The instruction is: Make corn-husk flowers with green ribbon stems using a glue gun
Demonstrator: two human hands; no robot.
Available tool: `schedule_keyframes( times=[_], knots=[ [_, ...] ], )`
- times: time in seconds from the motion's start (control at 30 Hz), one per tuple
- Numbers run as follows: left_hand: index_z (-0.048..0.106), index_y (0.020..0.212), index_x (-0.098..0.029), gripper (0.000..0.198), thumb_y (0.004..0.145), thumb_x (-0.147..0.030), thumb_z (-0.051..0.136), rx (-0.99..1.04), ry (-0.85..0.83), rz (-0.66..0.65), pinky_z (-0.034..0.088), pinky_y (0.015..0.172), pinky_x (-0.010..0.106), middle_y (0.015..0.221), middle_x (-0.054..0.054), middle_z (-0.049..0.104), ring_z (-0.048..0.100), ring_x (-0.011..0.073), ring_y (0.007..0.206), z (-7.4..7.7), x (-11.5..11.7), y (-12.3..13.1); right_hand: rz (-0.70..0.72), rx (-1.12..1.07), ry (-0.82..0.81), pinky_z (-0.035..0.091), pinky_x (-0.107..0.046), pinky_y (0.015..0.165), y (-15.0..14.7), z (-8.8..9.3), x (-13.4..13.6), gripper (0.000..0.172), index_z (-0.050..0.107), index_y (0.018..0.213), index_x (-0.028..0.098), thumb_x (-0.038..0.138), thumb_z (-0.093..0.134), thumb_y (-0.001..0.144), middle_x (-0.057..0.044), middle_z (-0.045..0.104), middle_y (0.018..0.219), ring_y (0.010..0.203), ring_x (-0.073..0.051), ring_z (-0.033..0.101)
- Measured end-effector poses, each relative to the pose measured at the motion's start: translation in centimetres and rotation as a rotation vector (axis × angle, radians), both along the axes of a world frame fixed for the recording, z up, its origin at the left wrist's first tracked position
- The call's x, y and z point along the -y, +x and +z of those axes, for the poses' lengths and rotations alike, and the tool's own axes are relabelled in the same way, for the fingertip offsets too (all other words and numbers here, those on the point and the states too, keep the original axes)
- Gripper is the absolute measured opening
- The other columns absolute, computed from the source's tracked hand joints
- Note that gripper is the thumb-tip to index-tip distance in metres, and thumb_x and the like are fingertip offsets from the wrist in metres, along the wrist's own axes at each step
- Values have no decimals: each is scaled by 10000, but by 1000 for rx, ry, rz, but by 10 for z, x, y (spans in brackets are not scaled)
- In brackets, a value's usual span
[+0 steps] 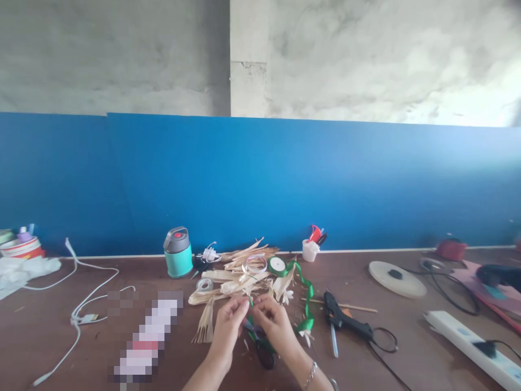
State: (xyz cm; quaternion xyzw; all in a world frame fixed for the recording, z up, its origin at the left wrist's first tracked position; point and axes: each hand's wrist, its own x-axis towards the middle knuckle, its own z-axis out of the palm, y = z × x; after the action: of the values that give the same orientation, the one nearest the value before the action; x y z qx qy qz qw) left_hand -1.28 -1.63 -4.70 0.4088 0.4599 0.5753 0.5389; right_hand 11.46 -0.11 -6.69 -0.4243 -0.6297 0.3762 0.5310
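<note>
1. Nearest the camera, on the near side of the ribbon spool point(277, 266), two bare hands are brought together; a silver bracelet point(311, 374) is worn on the right wrist.
2. The fingers of the left hand point(231, 317) and of the right hand point(274, 320) are drawn into narrow pinches, and a thin green strip point(251, 300) is held where the fingertips nearly meet, nearer than the spool and slightly to its left. How much of it is gripped by each hand cannot be told.
3. Dark-handled scissors point(266, 359), nearer than the spool, are partly covered by the hands.
4. Green ribbon point(304, 326) is trailed in curls to the right of the spool and toward the camera.
5. Dried husks point(222, 296) are spread to the left of the spool and beyond it; a roll of clear tape point(204, 284) is set to its left.
6. A teal container point(178, 263) is stood well left of the spool, and a white cup point(311, 251) just beyond it to the right.
7. A glue gun point(345, 320) is laid on the brown tabletop point(350, 369), right of the spool and nearer; a power strip point(459, 336) is placed farther right.
</note>
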Motion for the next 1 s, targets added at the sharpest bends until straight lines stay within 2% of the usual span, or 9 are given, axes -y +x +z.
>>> schedule_keyframes(
  times=[0.07,0.17,0.37,0.63,0.73,0.83,1.0],
  knots=[
    [718,770,-145,349,599,-447,756,-21,16,-4,250,413,195,481,-38,506,402,96,450,-1,0,1,-3,8,10,403,-277,579,-1,-1,0,267,651,581,178,370,627,764,-61,597,789,675,-181,538],
    [708,674,-158,271,594,-409,770,-58,56,10,316,461,208,505,-24,536,453,119,492,-2,-1,1,-5,35,23,381,-266,558,-3,-2,1,258,646,589,174,347,615,778,-53,584,792,632,-157,508],
    [680,542,-163,241,626,-377,752,-146,158,25,397,640,246,607,23,603,531,189,668,-3,-5,-2,-1,51,20,350,-249,533,-5,-4,3,176,656,637,174,285,621,770,-25,546,767,582,-127,456],
    [695,563,-162,242,675,-376,712,-183,179,-14,414,730,272,669,35,638,560,215,752,-6,-6,-3,15,24,-19,354,-240,543,-6,-4,2,175,650,603,163,270,645,741,-17,547,740,590,-123,463],
    [723,652,-163,218,652,-381,723,-161,152,-19,435,758,285,778,54,692,598,238,827,-7,-5,-2,-8,-24,-39,360,-240,553,-5,-6,0,211,633,580,156,294,643,739,-19,556,708,608,-134,479],
    [725,794,-169,280,614,-384,740,-116,112,-11,471,706,294,866,66,720,633,238,805,-11,-6,0,-20,-47,-55,372,-246,563,-3,-9,-3,227,621,597,152,327,633,742,-20,555,685,619,-146,488],
    [695,828,-154,352,590,-409,748,-82,79,29,434,537,239,672,26,687,596,168,591,-20,-9,0,-31,-64,-69,366,-249,550,-2,-13,-5,264,600,599,153,374,635,739,-16,543,669,597,-142,477]
  ],
)
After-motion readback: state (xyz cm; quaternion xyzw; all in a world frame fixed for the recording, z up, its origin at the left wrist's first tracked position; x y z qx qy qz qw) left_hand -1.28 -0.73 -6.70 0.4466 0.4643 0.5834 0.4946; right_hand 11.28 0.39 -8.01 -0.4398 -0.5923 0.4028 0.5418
